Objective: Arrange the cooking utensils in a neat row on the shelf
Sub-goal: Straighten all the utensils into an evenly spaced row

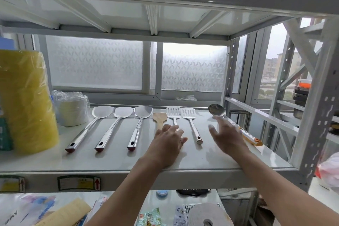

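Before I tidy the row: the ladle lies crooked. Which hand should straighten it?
Right. The right hand hovers open beside the ladle, while the left hand rests over the wooden spatula.

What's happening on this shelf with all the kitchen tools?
A person is lining up cooking utensils on a white metal shelf. Three steel spatulas, a wooden spatula and two slotted turners already lie side by side, handles toward the person. The left hand rests over the handles of the wooden spatula and the nearer slotted turner. The right hand, fingers spread, reaches toward the ladle, which lies at an angle, out of line.
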The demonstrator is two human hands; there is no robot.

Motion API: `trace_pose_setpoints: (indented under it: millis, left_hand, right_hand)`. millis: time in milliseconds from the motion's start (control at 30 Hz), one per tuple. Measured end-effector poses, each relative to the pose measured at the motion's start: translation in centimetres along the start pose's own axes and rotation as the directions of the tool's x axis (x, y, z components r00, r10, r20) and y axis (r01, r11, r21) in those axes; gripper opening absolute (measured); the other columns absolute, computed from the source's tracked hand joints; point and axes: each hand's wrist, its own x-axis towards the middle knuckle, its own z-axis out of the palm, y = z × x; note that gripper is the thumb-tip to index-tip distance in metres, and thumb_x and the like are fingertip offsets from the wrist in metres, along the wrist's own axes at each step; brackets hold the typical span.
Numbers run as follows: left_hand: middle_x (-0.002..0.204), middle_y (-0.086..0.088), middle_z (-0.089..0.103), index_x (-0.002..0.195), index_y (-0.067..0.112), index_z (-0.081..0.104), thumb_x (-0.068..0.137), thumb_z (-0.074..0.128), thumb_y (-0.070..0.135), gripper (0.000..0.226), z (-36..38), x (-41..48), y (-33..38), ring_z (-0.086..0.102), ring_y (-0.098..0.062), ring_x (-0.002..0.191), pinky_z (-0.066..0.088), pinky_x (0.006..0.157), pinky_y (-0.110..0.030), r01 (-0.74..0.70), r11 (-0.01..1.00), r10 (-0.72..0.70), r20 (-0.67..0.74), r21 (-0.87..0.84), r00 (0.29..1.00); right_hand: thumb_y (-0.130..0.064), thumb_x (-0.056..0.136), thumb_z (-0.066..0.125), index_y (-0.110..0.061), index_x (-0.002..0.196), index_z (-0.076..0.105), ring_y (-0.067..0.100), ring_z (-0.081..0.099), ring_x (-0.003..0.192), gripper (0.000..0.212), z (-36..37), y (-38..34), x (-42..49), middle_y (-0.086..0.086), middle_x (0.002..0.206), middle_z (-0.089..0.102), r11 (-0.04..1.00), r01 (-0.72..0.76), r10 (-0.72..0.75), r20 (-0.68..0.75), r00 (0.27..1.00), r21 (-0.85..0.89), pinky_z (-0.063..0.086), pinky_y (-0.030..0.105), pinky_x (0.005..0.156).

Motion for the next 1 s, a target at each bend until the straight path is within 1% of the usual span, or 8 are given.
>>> trace_pose_setpoints:
  millis: [67, 100, 167, 267, 367, 567, 733, 1000]
  left_hand:
    - [0.156, -0.003, 0.041, 0.143, 0.016, 0.052, 0.107, 0.038, 0.040, 0.046, 0.1, 0.0, 0.1, 0.026, -0.022, 0.145, 0.027, 0.116, -0.040, -0.003, 1.000, 0.003, -0.003, -0.007, 1.000]
    - [0.156, -0.003, 0.042, 0.143, 0.016, 0.052, 0.107, 0.038, 0.039, 0.045, 0.1, 0.0, 0.1, 0.027, -0.022, 0.145, 0.027, 0.116, -0.040, -0.004, 1.000, 0.004, -0.006, -0.012, 1.000]
    - [0.154, -0.003, 0.043, 0.142, 0.017, 0.054, 0.107, 0.039, 0.038, 0.044, 0.2, 0.0, 0.2, 0.028, -0.022, 0.144, 0.029, 0.115, -0.039, -0.006, 1.000, 0.006, -0.022, -0.024, 1.000]
    - [0.152, -0.003, 0.046, 0.140, 0.019, 0.056, 0.106, 0.040, 0.037, 0.041, 0.3, 0.0, 0.1, 0.030, -0.022, 0.143, 0.030, 0.115, -0.039, -0.008, 0.999, 0.006, -0.047, -0.031, 0.999]
    - [0.151, -0.003, 0.046, 0.140, 0.019, 0.056, 0.106, 0.040, 0.037, 0.041, 0.3, 0.0, 0.1, 0.031, -0.022, 0.143, 0.030, 0.115, -0.039, -0.008, 0.999, 0.006, -0.055, -0.040, 0.998]
    - [0.151, -0.003, 0.046, 0.140, 0.018, 0.056, 0.106, 0.041, 0.037, 0.042, 0.3, -0.1, 0.1, 0.031, -0.023, 0.142, 0.030, 0.116, -0.039, -0.015, 0.999, 0.013, -0.055, -0.046, 0.998]
    - [0.151, -0.003, 0.046, 0.141, 0.019, 0.055, 0.106, 0.041, 0.038, 0.042, 0.3, 0.0, 0.0, 0.031, -0.022, 0.143, 0.030, 0.116, -0.038, -0.027, 0.998, 0.023, -0.064, -0.050, 0.998]
    - [0.148, -0.002, 0.048, 0.139, 0.019, 0.057, 0.106, 0.042, 0.037, 0.040, 0.2, -0.2, 0.0, 0.032, -0.022, 0.142, 0.031, 0.114, -0.036, -0.025, 0.998, 0.020, -0.081, -0.058, 0.997]
  right_hand:
    - [-0.028, 0.093, 0.050, -0.022, 0.138, 0.050, 0.024, 0.047, 0.135, 0.046, -1.3, 2.0, 0.3, 0.004, 0.140, 0.057, 0.971, -0.048, 0.037, -0.050, 0.998, -0.236, 0.025, 0.054, 0.115]
    - [-0.025, 0.091, 0.050, -0.021, 0.135, 0.051, 0.024, 0.047, 0.133, 0.044, -2.1, 2.9, 0.5, 0.004, 0.136, 0.058, 0.950, -0.089, 0.079, -0.044, 0.996, -0.300, 0.026, 0.056, 0.114]
    - [-0.029, 0.093, 0.050, -0.022, 0.125, 0.056, 0.027, 0.055, 0.123, 0.034, -3.4, 4.5, 1.0, 0.005, 0.128, 0.063, 0.927, -0.157, 0.158, -0.025, 0.987, -0.341, 0.032, 0.055, 0.109]
    - [-0.031, 0.094, 0.053, -0.023, 0.120, 0.059, 0.031, 0.063, 0.111, 0.028, -4.5, 6.3, 1.5, 0.009, 0.120, 0.067, 0.932, -0.221, 0.241, 0.039, 0.970, -0.288, 0.047, 0.046, 0.096]
    - [-0.017, 0.088, 0.050, -0.027, 0.129, 0.060, 0.033, 0.065, 0.104, 0.043, -4.3, 7.3, 1.6, 0.013, 0.116, 0.070, 0.944, -0.231, 0.269, 0.143, 0.952, -0.235, 0.054, 0.041, 0.090]
    - [-0.013, 0.097, 0.043, -0.023, 0.148, 0.046, 0.038, 0.064, 0.108, 0.051, -2.9, 6.6, 1.1, 0.024, 0.120, 0.067, 0.971, -0.159, 0.192, 0.186, 0.964, -0.178, 0.045, 0.035, 0.082]
    - [-0.012, 0.099, 0.042, -0.018, 0.148, 0.045, 0.038, 0.062, 0.109, 0.049, -2.8, 6.1, 0.1, 0.025, 0.122, 0.066, 0.978, -0.119, 0.148, 0.173, 0.974, -0.170, 0.039, 0.032, 0.079]
    - [-0.012, 0.096, 0.047, -0.017, 0.147, 0.048, 0.037, 0.064, 0.105, 0.052, -3.0, 6.5, -0.3, 0.023, 0.118, 0.069, 0.987, -0.091, 0.114, 0.177, 0.978, -0.132, 0.038, 0.030, 0.076]
